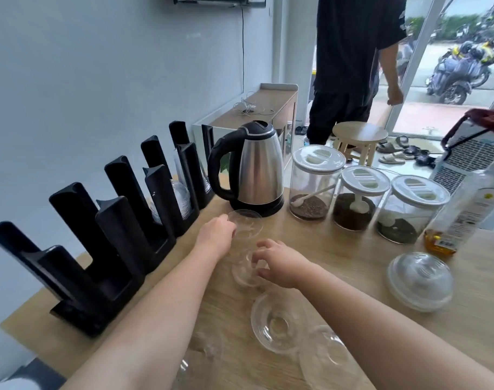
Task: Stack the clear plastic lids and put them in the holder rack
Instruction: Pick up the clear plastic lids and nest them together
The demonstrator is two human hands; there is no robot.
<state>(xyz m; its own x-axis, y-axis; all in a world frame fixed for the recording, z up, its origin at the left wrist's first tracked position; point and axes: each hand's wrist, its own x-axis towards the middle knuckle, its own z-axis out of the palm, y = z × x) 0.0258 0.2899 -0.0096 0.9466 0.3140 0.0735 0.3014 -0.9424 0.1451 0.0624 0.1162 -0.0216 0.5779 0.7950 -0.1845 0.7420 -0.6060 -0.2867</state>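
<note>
A stainless steel electric kettle with a black handle stands on the light wooden table, beside 3 clear glass jars with white lids. A round wooden stool stands beyond.

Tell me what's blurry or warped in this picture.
Head view: the wide angle bows the rack and wall; the lids nearest the camera look smeared; the kettle is sharp, with soft glare; the doorway looks washed out.

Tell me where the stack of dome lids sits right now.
In the head view, the stack of dome lids sits on the right of the wooden counter, just in front of the labelled bottle and the rightmost glass jar.
</note>
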